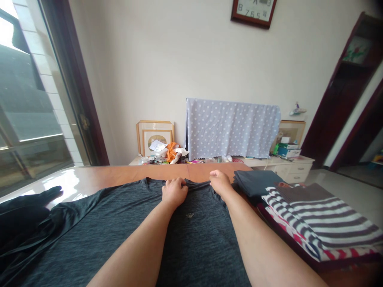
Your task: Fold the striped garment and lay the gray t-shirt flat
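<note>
A dark grey heathered shirt (98, 223) lies spread over the table, with a small pale print (190, 215) on its front. My left hand (175, 192) rests at the shirt's far edge, near the neckline, its fingers curled down and closed on the fabric. To its right, my right hand (220, 183) pinches the shirt's far right edge between thumb and fingers; the fingertips are partly hidden. On the right side the shirt's edge runs beneath my right forearm. Its left part reaches out toward the window side.
At the right stand folded clothes: a dark folded garment (257, 183) and a striped garment (326, 215) on a pile. The wooden tabletop (131, 173) shows beyond the shirt. Behind it, a low cabinet (299, 171) bears clutter, picture frames and a polka-dot cloth (230, 129) draped over something.
</note>
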### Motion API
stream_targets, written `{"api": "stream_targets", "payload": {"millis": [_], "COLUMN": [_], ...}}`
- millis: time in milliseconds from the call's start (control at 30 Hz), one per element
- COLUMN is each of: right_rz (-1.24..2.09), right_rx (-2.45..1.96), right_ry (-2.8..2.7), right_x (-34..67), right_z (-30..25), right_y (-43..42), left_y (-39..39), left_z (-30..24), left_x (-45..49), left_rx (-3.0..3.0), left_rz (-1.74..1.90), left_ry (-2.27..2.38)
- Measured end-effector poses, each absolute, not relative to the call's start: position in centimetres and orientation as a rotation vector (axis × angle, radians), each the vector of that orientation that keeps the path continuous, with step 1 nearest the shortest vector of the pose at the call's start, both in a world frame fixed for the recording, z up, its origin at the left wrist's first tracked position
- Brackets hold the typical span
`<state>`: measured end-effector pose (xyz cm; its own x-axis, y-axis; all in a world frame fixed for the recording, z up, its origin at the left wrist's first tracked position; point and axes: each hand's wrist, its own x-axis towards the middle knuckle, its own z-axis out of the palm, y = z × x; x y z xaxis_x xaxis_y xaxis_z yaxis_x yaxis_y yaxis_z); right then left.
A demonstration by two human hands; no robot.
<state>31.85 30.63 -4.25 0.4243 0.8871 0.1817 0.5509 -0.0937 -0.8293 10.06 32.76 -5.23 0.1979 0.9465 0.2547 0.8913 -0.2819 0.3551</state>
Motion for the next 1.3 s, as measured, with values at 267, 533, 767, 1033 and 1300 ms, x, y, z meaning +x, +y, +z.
{"api": "stream_targets", "payload": {"millis": [267,533,767,1033,1300], "right_rz": [0.706,0.818,0.757,0.663,0.756], "right_rx": [-1.643,-1.468,-1.432,-1.526,-1.466], "right_ry": [-1.299,-1.474,-1.795,-1.756,-1.331], "right_x": [28.1,26.9,27.1,27.2,28.3], "right_z": [-4.3,-5.4,-6.2,-7.1,-6.3], "right_y": [30.1,30.6,30.6,31.0,31.3], "left_y": [32.7,32.7,32.1,32.3,33.1], "left_z": [-5.7,-5.9,-5.3,-5.4,-6.2], "left_x": [10.5,10.9,10.5,10.0,9.7], "left_rx": [2.431,2.45,2.449,2.527,2.504], "left_rz": [0.591,0.612,0.75,0.616,0.57], "left_ry": [1.681,1.666,1.766,1.726,1.72]}}
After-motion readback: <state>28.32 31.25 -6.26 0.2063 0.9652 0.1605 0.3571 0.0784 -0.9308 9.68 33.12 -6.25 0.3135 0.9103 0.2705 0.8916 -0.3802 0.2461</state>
